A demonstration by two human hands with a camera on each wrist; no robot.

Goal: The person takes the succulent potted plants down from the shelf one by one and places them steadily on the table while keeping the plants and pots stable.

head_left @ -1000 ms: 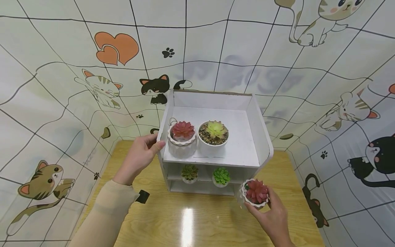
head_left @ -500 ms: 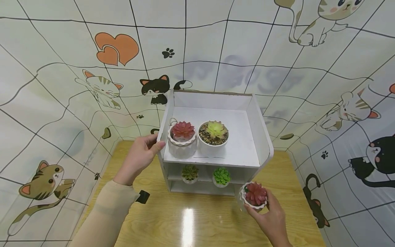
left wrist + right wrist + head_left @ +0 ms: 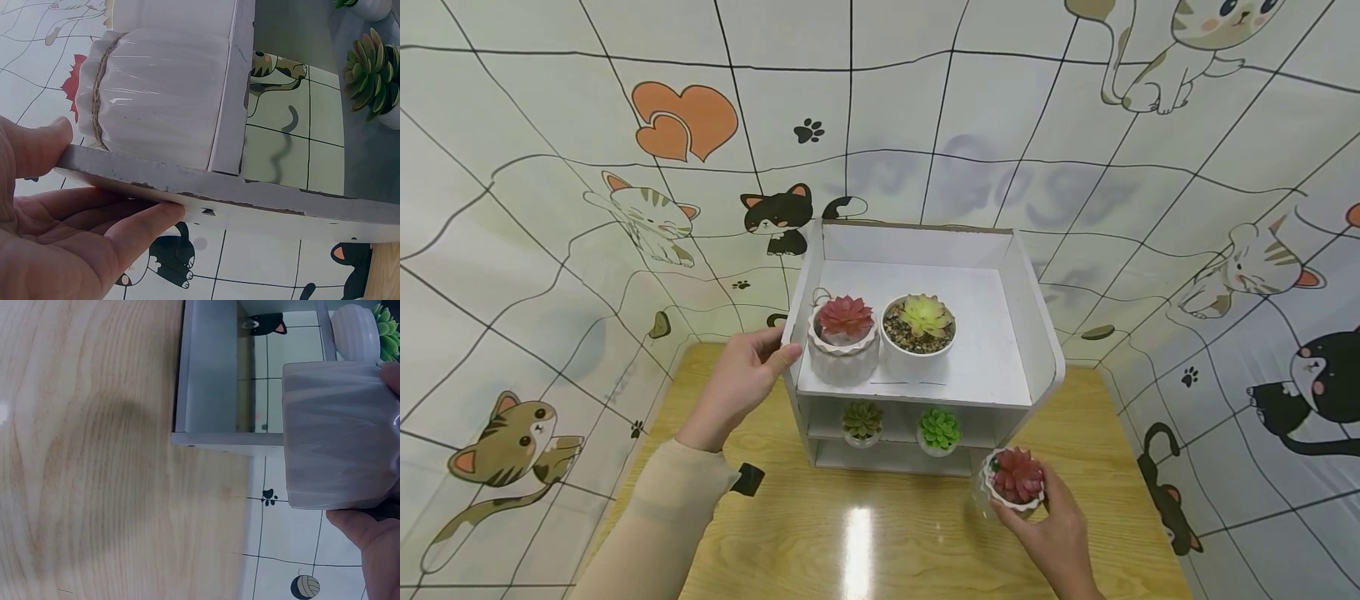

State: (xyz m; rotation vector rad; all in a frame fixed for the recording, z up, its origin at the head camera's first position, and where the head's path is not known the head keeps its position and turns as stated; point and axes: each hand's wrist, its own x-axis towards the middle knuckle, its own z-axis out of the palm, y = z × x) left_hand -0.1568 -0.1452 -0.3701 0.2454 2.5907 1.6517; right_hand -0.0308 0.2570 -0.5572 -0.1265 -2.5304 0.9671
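My left hand point(image 3: 737, 375) pinches the left side panel of a white shelf point(image 3: 977, 325), thumb inside and fingers outside. In the left wrist view the fingers lie along that panel's edge point(image 3: 262, 194). My right hand point(image 3: 1052, 529) grips a red potted succulent point(image 3: 1018, 475) in a white scalloped pot, in front of the shelf's lower right corner. From the right wrist, the pot point(image 3: 337, 437) shows above the wooden table. On the top shelf stand another red succulent point(image 3: 844, 321) in a white pot and a yellow-green succulent point(image 3: 925, 315) in a gravel-filled white pot.
Two small potted succulents, one dark green point(image 3: 862, 418) and one bright green point(image 3: 939, 428), stand on the middle shelf. The wooden table point(image 3: 790, 533) meets cat-printed walls point(image 3: 895, 108) at the back and sides. A black tab point(image 3: 748, 479) shows by my left sleeve.
My right hand has shifted slightly left and toward me with the red potted succulent. The left hand keeps its hold on the shelf's side panel.
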